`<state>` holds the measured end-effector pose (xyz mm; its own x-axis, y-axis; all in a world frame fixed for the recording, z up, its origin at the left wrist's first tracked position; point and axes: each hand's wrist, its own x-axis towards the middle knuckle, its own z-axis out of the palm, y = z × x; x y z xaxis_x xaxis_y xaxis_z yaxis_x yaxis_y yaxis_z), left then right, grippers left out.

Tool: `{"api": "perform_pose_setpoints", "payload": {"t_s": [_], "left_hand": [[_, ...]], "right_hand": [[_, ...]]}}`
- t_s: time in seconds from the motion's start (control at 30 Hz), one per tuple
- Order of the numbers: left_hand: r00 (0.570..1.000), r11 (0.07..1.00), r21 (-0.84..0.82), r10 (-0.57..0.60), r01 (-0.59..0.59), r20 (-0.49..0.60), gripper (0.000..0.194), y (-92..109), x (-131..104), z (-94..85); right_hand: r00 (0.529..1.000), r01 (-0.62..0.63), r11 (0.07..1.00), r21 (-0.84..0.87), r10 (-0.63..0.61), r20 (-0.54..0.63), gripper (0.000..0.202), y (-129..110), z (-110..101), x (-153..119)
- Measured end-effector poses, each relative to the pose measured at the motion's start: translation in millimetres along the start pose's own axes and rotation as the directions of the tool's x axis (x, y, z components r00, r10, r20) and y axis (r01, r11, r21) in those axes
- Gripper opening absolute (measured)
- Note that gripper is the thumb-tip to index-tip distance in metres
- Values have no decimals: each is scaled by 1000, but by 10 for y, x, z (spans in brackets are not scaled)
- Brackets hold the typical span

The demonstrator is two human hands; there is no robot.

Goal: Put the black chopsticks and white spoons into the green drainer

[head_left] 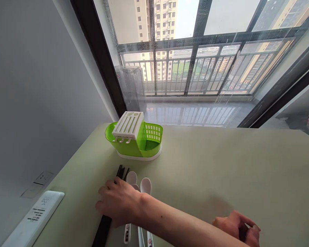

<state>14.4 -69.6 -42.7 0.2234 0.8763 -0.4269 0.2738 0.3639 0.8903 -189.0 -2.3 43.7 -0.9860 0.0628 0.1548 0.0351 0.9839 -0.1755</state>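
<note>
My right hand (118, 202) reaches across to the left, palm down, its fingers curled round a bundle of black chopsticks (103, 231). The chopstick tips poke out beyond the fingers, and the middle of the bundle is hidden under the hand. Beside it, partly beneath my forearm, lie white spoons: one spoon (145, 186) at the right, another spoon (131, 178) nearer the chopsticks, and a third partly covered. Past the forearm at the lower right, my left hand (237, 226) rests with fingers bent in and nothing visible in them.
A green basket-like utensil holder (126, 147) with a white slotted top (128, 125) and small hooks stands near the table's far left. A white power strip (37, 218) lies along the left edge. Behind the pale green table (221, 164) is a glass door.
</note>
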Motion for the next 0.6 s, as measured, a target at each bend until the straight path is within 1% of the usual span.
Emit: {"api": "perform_pose_setpoints", "payload": {"t_s": [0.07,0.13,0.3,0.43,0.6], "left_hand": [[1000,1000,-10,15,-16,-6,27,-5,6,12],[1000,1000,-13,9,-9,-7,27,0,5,12],[999,999,19,-41,40,26,29,59,-27,-38],[996,996,71,-65,61,58,32,102,-51,-87],[996,999,51,-21,17,86,33,96,-54,-111]], "right_hand": [[998,22,1000,12,-23,55,26,19,-34,3],[996,36,999,22,-38,78,24,24,-52,8],[996,47,998,38,-50,74,2,-14,-51,17],[996,31,998,57,-35,81,9,-61,-51,24],[999,-20,997,79,17,39,15,-105,-6,38]]}}
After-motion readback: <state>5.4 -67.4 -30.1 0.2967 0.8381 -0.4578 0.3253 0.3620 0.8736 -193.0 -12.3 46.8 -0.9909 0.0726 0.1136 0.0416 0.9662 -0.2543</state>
